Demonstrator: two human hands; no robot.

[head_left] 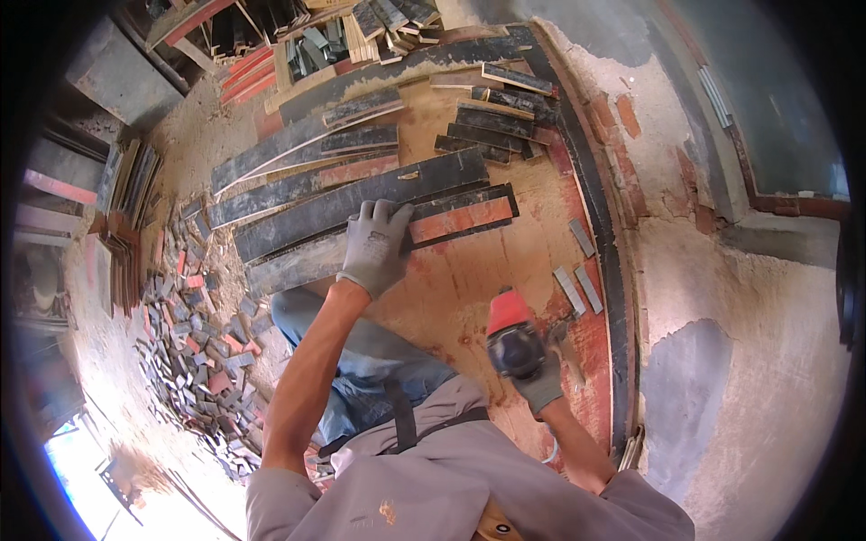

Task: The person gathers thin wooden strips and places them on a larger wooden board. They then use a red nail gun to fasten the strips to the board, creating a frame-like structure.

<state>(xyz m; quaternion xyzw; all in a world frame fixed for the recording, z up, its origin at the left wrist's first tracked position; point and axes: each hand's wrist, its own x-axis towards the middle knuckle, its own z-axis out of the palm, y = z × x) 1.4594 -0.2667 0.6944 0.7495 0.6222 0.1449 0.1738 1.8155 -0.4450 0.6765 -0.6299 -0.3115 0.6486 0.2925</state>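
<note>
My left hand, in a grey glove, lies across the dark wooden planks, its fingers curled over one black plank. Just right of those fingers is a dark-edged board with an orange-red face. My right hand, also gloved, grips a red and black nail gun above the worktop's right part. A pale hose shows beside the right wrist. Close to the tool lies what looks like a hammer, partly hidden. Grey nail strips rest on the worktop to the right.
Loose dark planks lie at the worktop's far side. A dark raised edge runs along its right, beside a worn wall. Small wood offcuts heap on the left floor. More boards stand stacked at far left.
</note>
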